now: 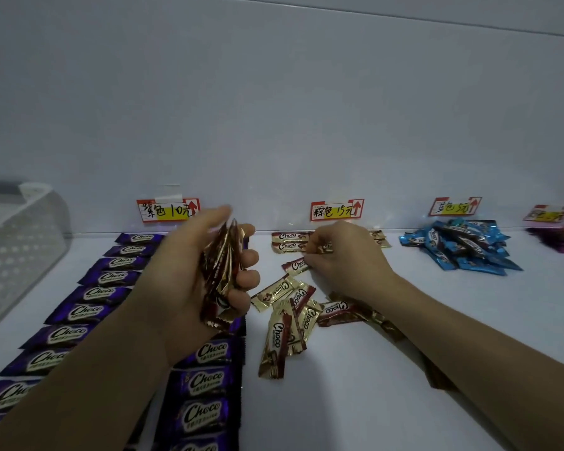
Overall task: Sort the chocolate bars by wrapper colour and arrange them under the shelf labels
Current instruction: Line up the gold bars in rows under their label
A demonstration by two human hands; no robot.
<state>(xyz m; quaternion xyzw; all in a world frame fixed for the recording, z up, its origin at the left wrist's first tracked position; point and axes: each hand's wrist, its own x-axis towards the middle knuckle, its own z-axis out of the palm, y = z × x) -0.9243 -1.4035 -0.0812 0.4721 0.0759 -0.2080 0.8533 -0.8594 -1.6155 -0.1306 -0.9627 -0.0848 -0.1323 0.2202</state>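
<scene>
**Brown bars being laid out under the middle label**

A fanned bunch of brown-and-gold bars (220, 275) is clamped upright in the left hand (189, 275), apparently as a ready stock kept off the shelf (404, 369). The right hand (345, 255) is held apart from it, its fingers curled on one brown bar below the brown label (336, 209), probably to square it with the laid row (287, 241), where two flat bars are seen clearly.

Four labels are counted: the purple label (167, 210), the brown one, the blue label (456, 206) and a fourth label (547, 213), cut off at the edge. The purple bars (95, 294) are set in two columns: about ten are counted on the left and four on the right, with more hidden by the forearm. Six or seven loose brown bars (293, 317) are left unsorted near the wrists. The blue pile (463, 249) is too heaped to count. One white basket (20, 242) is noted at the left
</scene>
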